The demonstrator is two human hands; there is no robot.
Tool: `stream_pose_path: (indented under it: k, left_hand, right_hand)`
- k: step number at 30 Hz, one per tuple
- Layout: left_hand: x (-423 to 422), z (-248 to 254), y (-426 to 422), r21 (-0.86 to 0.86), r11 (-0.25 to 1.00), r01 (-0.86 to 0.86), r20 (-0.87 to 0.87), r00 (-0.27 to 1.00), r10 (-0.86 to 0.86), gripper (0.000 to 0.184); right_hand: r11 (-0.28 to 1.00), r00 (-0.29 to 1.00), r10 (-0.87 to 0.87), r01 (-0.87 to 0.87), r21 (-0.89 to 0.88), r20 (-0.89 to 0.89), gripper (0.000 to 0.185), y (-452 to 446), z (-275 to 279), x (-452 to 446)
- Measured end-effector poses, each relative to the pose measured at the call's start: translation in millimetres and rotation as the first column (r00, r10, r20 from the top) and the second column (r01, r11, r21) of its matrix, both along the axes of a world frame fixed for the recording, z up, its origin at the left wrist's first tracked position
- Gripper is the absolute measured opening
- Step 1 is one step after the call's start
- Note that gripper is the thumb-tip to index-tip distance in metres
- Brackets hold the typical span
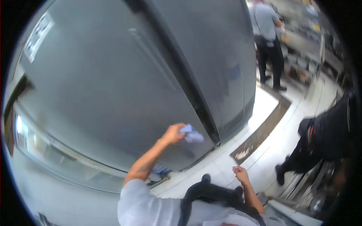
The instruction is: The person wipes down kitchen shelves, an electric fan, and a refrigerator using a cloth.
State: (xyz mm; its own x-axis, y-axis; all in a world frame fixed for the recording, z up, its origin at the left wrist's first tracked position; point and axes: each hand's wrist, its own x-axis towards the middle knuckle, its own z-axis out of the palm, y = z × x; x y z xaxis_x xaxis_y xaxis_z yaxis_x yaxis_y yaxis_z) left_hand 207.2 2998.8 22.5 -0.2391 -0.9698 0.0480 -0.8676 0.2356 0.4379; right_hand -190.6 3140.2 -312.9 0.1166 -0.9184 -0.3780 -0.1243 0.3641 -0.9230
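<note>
Gripping a lilac cloth (193, 135) just below the centre of the frame, the left hand (174, 133) has its fingers closed in front of the gray door (109, 86). At lower right of centre, the right hand (241, 174) shows curled fingers; whether they hold anything cannot be told.

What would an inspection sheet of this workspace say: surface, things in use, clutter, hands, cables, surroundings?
Surface: large grey metal panel beside a dark strip.
Job's things: bunched lavender cloth; contact with the panel unclear.
Clutter: blue-and-white item at the panel's foot, too blurred to name.
Hands: left hand grips the cloth; right hand, curled, is apart from the panel, contents unclear.
Cables: nothing seen.
Surroundings: white tiled floor; a person in a grey shirt near loaded shelves; a person in black.
</note>
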Motion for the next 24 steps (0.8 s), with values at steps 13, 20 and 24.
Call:
stream_pose_path:
  k: [13, 20, 24]
  left_hand:
    - [159.4, 264.5, 65.3, -0.996, -0.003, -0.085, -0.057, 0.641, 0.765, 0.056]
    - [277.6, 499.4, 67.1, -0.916, -0.393, 0.076, -0.223, 0.719, 0.659, 0.048]
    - [338.4, 657.7, 96.1, -0.92, -0.392, -0.001, -0.338, 0.509, 0.791, 0.045]
  right_hand:
    - [0.861, 0.946, 0.322, -0.306, -0.406, -0.029, 0.021, -160.9, 200.1, 104.1]
    - [0.717, 0.825, 0.499, -0.565, -0.408, -0.265, 0.023, -105.6, 181.0, 209.8]
    - [0.776, 0.818, 0.524, -0.574, -0.263, -0.238, 0.024, -89.0, 163.1, 235.2]
